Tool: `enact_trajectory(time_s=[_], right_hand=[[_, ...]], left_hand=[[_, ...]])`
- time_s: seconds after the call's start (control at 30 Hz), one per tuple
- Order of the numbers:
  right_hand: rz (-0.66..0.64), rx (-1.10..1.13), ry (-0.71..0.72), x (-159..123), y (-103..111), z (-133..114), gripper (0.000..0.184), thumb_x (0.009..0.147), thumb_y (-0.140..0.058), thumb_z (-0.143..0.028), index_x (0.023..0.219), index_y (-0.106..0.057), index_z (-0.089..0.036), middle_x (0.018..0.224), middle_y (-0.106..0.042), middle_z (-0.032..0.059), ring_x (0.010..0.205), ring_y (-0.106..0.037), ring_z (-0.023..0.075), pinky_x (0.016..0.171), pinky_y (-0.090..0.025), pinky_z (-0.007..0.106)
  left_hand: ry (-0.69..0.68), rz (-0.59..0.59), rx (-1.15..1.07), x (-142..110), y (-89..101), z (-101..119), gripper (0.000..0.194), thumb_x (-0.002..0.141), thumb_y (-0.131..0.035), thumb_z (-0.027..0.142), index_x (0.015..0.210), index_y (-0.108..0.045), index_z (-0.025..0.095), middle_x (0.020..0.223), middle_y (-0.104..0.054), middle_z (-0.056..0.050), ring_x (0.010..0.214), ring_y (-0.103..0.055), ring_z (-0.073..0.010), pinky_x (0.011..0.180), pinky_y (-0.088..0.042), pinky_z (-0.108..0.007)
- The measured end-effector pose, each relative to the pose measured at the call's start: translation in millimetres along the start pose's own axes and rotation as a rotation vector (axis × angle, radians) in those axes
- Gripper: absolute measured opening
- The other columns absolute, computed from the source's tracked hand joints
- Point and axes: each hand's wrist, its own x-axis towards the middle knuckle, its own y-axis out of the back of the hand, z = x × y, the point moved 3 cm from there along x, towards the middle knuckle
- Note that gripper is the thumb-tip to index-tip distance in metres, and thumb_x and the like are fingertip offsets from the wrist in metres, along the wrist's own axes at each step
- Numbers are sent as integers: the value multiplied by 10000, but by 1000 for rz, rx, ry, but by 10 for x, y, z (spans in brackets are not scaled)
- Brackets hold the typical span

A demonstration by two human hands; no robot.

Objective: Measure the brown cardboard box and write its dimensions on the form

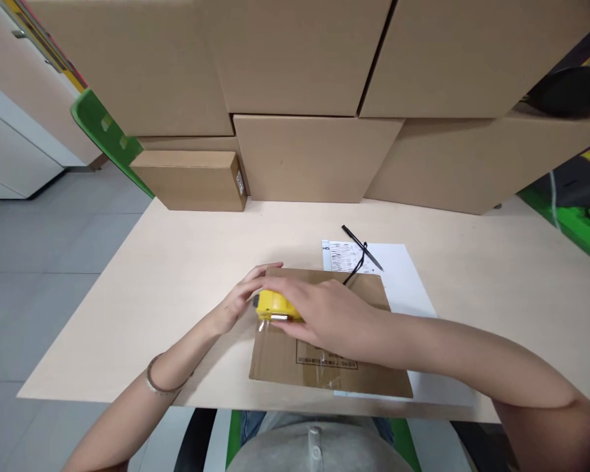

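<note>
Yellow tape measure (274, 304) over left part of brown cardboard box (280, 360); box flat on pale table (177, 262). Right hand (332, 314) closed around tape measure, fingers along far side, thumb along near side. Left hand (238, 299) loosely open, fingers extended, at box's far left corner, beside tape measure; firmness of contact undeterminable. White paper (408, 288) partly beneath box; black pen (353, 236) lying across paper's far edge.

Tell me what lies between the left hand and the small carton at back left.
In the head view, only bare tabletop lies between the left hand and carton.
</note>
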Motion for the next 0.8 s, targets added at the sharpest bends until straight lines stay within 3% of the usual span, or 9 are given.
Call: enact_trajectory(time_s=[0.1, 0.23, 0.33, 0.43, 0.53, 0.67, 0.8], right_hand=[[7, 43, -135, -296, 84, 174, 459, 977, -625, -384, 1404, -519, -252, 1003, -782, 36, 725, -730, 243, 622, -514, 356], [32, 148, -301, -947, 321, 582, 303, 936, -673, -379, 1222, -619, -294, 1127, -733, 24, 907, -706, 216, 755, -534, 328], [75, 200, -417, -1417, 455, 918, 276, 920, -695, -445, 1149, -622, -310, 878, -682, -13, 672, -605, 168, 591, -472, 281], [121, 240, -494, -1677, 445, 1120, 289, 908, -707, -494, 1115, -622, -311, 876, -662, -3, 687, -591, 178, 595, -458, 292], [126, 218, -517, -1766, 400, 1145, 286, 919, -691, -518, 1118, -622, -325, 905, -665, 7, 728, -601, 196, 625, -456, 310], [71, 156, -500, -1736, 495, 983, 296, 914, -692, -531, 1106, -622, -317, 887, -693, 13, 692, -622, 205, 601, -465, 321], [43, 80, -393, -1247, 524, 656, 301, 970, -623, -503, 1170, -622, -277, 1004, -747, 43, 796, -695, 228, 685, -506, 346]], left_hand=[[19, -46, 90, 34, 10, 110, 479, 972, -589, 553, 1380, -650, 310, 1588, -450, -116, 1486, -404, -369, 1225, -324, -586], [33, -71, 98, 71, 15, 176, 436, 979, -603, 479, 1390, -642, 335, 1554, -485, -115, 1503, -382, -369, 1234, -295, -616], [38, -90, 68, 73, 23, 154, 437, 972, -617, 456, 1389, -638, 328, 1565, -473, -112, 1509, -382, -358, 1229, -321, -592], [40, -92, 54, 65, 32, 125, 439, 969, -614, 455, 1388, -633, 325, 1585, -456, -112, 1512, -383, -358, 1218, -342, -582], [45, -85, 49, 64, 33, 113, 420, 969, -616, 440, 1374, -642, 332, 1577, -465, -107, 1521, -375, -351, 1229, -321, -577], [50, -74, 49, 74, 34, 129, 409, 969, -614, 445, 1361, -652, 335, 1567, -471, -104, 1509, -387, -349, 1225, -327, -568], [69, -72, 66, 72, 47, 137, 412, 967, -617, 466, 1354, -661, 334, 1512, -514, -101, 1477, -419, -351, 1206, -355, -557]])
